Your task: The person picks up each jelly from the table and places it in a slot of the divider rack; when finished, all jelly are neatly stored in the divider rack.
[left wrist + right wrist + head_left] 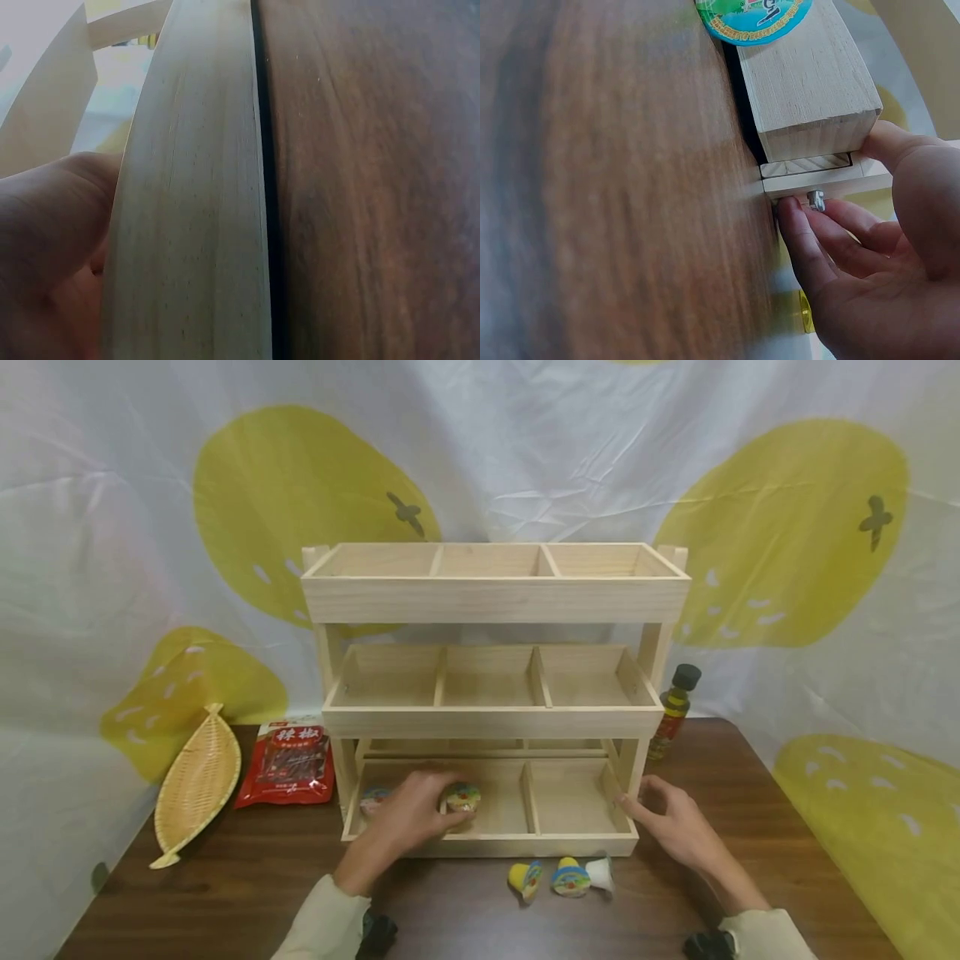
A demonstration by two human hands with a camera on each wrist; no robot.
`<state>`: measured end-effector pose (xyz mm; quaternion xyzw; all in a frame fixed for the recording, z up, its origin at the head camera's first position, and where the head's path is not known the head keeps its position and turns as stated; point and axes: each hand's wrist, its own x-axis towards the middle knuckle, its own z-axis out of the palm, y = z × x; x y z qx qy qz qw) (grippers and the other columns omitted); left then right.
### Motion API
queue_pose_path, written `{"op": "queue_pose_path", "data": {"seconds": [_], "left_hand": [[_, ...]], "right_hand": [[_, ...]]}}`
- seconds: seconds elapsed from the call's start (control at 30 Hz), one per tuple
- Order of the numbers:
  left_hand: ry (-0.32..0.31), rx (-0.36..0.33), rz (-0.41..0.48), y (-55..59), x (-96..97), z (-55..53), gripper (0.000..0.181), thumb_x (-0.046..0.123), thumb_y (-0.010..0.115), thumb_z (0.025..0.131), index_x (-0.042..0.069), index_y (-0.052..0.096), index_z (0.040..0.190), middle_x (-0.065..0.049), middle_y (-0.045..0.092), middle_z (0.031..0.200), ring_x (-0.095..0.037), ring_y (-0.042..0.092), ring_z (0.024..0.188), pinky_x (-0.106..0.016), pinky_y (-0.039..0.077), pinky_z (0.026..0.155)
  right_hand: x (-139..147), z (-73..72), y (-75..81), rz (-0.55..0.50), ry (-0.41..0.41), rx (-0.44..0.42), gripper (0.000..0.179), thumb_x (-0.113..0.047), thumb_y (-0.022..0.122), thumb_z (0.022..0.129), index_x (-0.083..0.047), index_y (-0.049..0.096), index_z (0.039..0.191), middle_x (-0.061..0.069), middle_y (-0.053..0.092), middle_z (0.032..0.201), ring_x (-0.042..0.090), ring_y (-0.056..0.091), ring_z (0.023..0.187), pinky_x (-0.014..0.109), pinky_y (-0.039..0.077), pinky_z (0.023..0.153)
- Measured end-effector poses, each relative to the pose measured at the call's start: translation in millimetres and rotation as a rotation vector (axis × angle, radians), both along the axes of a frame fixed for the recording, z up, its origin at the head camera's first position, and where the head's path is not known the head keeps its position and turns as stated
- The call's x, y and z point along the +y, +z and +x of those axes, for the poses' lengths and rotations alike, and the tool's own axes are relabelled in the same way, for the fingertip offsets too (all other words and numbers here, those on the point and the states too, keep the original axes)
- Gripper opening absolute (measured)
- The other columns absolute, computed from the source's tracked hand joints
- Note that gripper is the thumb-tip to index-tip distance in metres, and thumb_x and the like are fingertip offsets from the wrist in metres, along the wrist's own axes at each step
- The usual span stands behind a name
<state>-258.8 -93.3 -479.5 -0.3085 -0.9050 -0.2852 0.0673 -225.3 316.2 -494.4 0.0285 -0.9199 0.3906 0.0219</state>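
A three-tier wooden shelf (498,725) stands on the table, each tier split into compartments. In its bottom tier my left hand (408,810) pinches a jelly cup (462,797) with a printed lid, close over the divider between the left and middle compartments. Another jelly cup (373,802) lies in the left compartment, partly covered by that hand. The left wrist view shows my thumb (52,225) behind the front board (187,195), which hides the fingertips. My right hand (675,827) grips the shelf's lower right side, thumb at the front and fingers beside a metal bolt (816,200).
Several jelly cups lie before the shelf: a yellow one (525,880), another yellow one (570,878) and a white one (601,873). Leftward are a red bag of dried chillies (288,764) and a leaf-shaped woven basket (197,785). A dark-capped bottle (672,714) stands behind the right side.
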Motion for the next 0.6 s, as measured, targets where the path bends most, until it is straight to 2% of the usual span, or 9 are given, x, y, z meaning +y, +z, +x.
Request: {"op": "queue_pose_path", "data": {"seconds": [0.2,0.33,0.6], "left_hand": [[0.036,-0.057,-0.017,2.6,5.7,5.2,0.04,0.02,0.089,0.089,0.002,0.077,0.123,-0.011,0.082,0.11,-0.025,0.078,0.095,-0.043,0.066,0.086],[0.05,-0.033,-0.029,4.4,8.2,9.0,0.041,0.018,0.091,0.087,0.002,0.077,0.122,-0.013,0.082,0.112,-0.028,0.079,0.099,-0.044,0.066,0.088],[0.03,0.04,-0.034,7.5,9.1,13.5,0.038,0.016,0.091,0.088,0.003,0.077,0.121,-0.013,0.082,0.114,-0.028,0.079,0.101,-0.044,0.066,0.09]], "right_hand": [[0,-0.2,-0.5,0.002,-0.003,-0.007,0.046,-0.051,0.067,0.106,-0.01,0.069,0.127,0.012,0.076,0.126,0.038,0.066,0.13,0.064,0.05,0.11],[0,-0.3,-1.7,0.004,-0.002,-0.009,0.046,-0.051,0.067,0.106,-0.01,0.069,0.127,0.013,0.075,0.126,0.038,0.065,0.13,0.067,0.049,0.111],[0,-0.8,-1.6,0.016,-0.001,0.002,0.043,-0.05,0.068,0.106,-0.012,0.07,0.124,0.006,0.077,0.118,0.026,0.067,0.117,0.046,0.054,0.099]]}}
